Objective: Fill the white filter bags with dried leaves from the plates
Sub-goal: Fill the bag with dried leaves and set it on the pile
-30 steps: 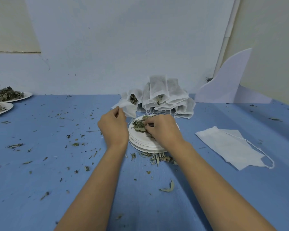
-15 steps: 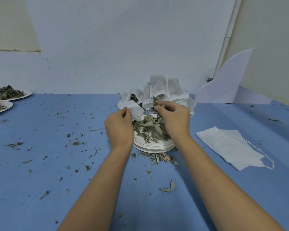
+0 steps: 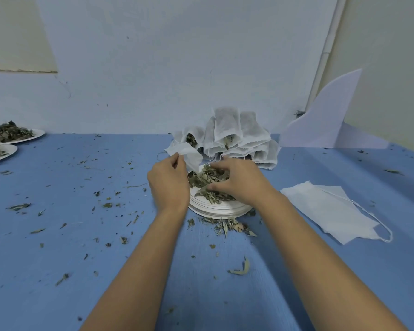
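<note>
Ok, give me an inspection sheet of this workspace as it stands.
Surface: blue table, dusted with leaf crumbs.
Job's things: filter bag held up beside stacked plates bearing dried leaves; filled bags piled behind; flat empty bags at right; two leaf plates far left.
Clutter: spilled leaves in front of the stack.
Hands: left hand pinches the filter bag; right hand grips dried leaves on the stack.
Cables: nothing seen.
Surroundings: pale wall; white board leaning at right.
</note>
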A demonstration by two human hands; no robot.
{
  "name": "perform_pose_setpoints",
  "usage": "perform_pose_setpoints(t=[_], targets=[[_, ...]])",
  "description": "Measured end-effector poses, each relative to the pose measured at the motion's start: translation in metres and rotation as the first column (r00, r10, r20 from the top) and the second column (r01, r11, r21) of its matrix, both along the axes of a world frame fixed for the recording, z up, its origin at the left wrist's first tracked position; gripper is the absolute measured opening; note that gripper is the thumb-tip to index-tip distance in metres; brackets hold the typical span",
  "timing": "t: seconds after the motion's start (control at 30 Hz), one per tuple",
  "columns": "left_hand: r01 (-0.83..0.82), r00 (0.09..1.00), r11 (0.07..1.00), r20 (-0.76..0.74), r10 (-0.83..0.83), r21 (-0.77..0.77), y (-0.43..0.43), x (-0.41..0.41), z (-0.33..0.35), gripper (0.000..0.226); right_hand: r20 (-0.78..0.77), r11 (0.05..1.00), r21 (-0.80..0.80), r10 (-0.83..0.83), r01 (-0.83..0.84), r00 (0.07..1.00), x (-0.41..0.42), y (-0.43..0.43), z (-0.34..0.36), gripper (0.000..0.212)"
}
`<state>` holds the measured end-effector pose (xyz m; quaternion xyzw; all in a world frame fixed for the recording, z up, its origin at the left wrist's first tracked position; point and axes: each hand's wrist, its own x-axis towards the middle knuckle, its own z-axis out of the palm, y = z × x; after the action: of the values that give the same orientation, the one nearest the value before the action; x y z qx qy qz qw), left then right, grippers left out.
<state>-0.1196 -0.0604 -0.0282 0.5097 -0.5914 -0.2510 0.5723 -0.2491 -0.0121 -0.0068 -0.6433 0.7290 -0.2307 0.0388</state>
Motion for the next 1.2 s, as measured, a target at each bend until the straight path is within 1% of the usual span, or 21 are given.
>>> perform_pose_setpoints(t=[0.07, 0.13, 0.23, 0.3, 0.37, 0.43, 0.5, 0.57, 0.6, 0.67, 0.7, 0.73, 0.77, 0.87, 0.93, 1.03, 1.13, 1.2], targets=[[-0.002, 1.0, 1.0, -0.001, 0.002, 0.001, 0.0, 0.0, 0.0, 0.026, -0.031, 1.0, 0.0, -0.019, 0.019, 0.999, 0.001, -0.001, -0.004, 0.05], [0.002, 1.0, 1.0, -0.01, -0.002, 0.006, 0.001, 0.0, 0.001, 0.025, -0.039, 0.998, -0.052, -0.045, 0.043, 0.998, 0.0, -0.003, -0.007, 0.039], [-0.001, 0.999, 1.0, -0.032, 0.002, 0.023, 0.001, 0.0, 0.002, 0.024, -0.012, 0.988, -0.147, -0.055, 0.053, 0.998, -0.002, -0.003, -0.009, 0.032], [-0.018, 1.0, 0.999, -0.022, 0.019, 0.041, 0.002, 0.001, 0.003, 0.03, 0.06, 0.971, -0.229, -0.056, 0.068, 0.997, -0.003, -0.003, -0.009, 0.03], [-0.036, 0.999, 0.998, 0.012, 0.035, 0.056, 0.003, 0.001, 0.004, 0.03, 0.182, 0.94, -0.326, -0.046, 0.105, 0.982, -0.003, -0.003, -0.008, 0.029], [-0.056, 0.998, 0.997, 0.03, 0.054, 0.061, 0.004, 0.0, 0.006, 0.029, 0.319, 0.899, -0.412, -0.012, 0.15, 0.948, -0.001, -0.002, -0.006, 0.028], [-0.066, 0.997, 0.996, 0.043, 0.064, 0.057, 0.007, -0.001, 0.008, 0.028, 0.45, 0.863, -0.461, 0.028, 0.206, 0.893, 0.001, -0.002, -0.005, 0.027], [-0.066, 0.996, 0.997, 0.055, 0.064, 0.048, 0.009, -0.003, 0.009, 0.029, 0.58, 0.847, -0.459, 0.055, 0.27, 0.813, 0.003, -0.003, -0.002, 0.027], [-0.069, 0.996, 0.997, 0.06, 0.066, 0.042, 0.009, -0.003, 0.009, 0.032, 0.661, 0.843, -0.447, 0.086, 0.299, 0.745, 0.004, -0.004, -0.001, 0.028], [-0.077, 0.995, 0.997, 0.071, 0.074, 0.031, 0.009, -0.004, 0.009, 0.036, 0.811, 0.849, -0.415, 0.182, 0.328, 0.556, 0.009, -0.004, 0.003, 0.027], [-0.076, 0.995, 0.997, 0.064, 0.075, 0.024, 0.009, -0.005, 0.01, 0.033, 0.848, 0.855, -0.409, 0.227, 0.32, 0.478, 0.01, -0.004, 0.005, 0.026], [-0.077, 0.996, 0.997, 0.055, 0.076, 0.022, 0.009, -0.005, 0.01, 0.029, 0.859, 0.86, -0.415, 0.263, 0.297, 0.439, 0.012, -0.003, 0.005, 0.024], [-0.079, 0.996, 0.997, 0.047, 0.077, 0.025, 0.009, -0.005, 0.01, 0.027, 0.852, 0.864, -0.429, 0.288, 0.266, 0.437, 0.014, -0.003, 0.005, 0.025], [-0.063, 0.997, 0.997, 0.035, 0.062, 0.033, 0.01, -0.006, 0.012, 0.027, 0.808, 0.866, -0.46, 0.318, 0.195, 0.496, 0.016, -0.002, 0.001, 0.03], [-0.028, 1.0, 1.0, 0.014, 0.028, 0.013, 0.011, -0.008, 0.013, 0.026, 0.796, 0.871, -0.46, 0.319, 0.171, 0.515, 0.016, -0.003, -0.003, 0.032], [0.048, 0.999, 0.999, -0.003, -0.048, 0.008, 0.01, -0.011, 0.016, 0.024, 0.781, 0.873, -0.458, 0.307, 0.165, 0.543, 0.015, -0.004, -0.01, 0.032], [0.15, 0.988, 0.988, -0.04, -0.149, 0.029, 0.009, -0.016, 0.018, 0.021, 0.758, 0.868, -0.464, 0.287, 0.175, 0.586, 0.013, -0.006, -0.014, 0.039], [0.189, 0.98, 0.98, -0.075, -0.184, 0.066, 0.009, -0.017, 0.019, 0.018, 0.747, 0.865, -0.462, 0.263, 0.193, 0.611, 0.011, -0.007, -0.017, 0.039]])
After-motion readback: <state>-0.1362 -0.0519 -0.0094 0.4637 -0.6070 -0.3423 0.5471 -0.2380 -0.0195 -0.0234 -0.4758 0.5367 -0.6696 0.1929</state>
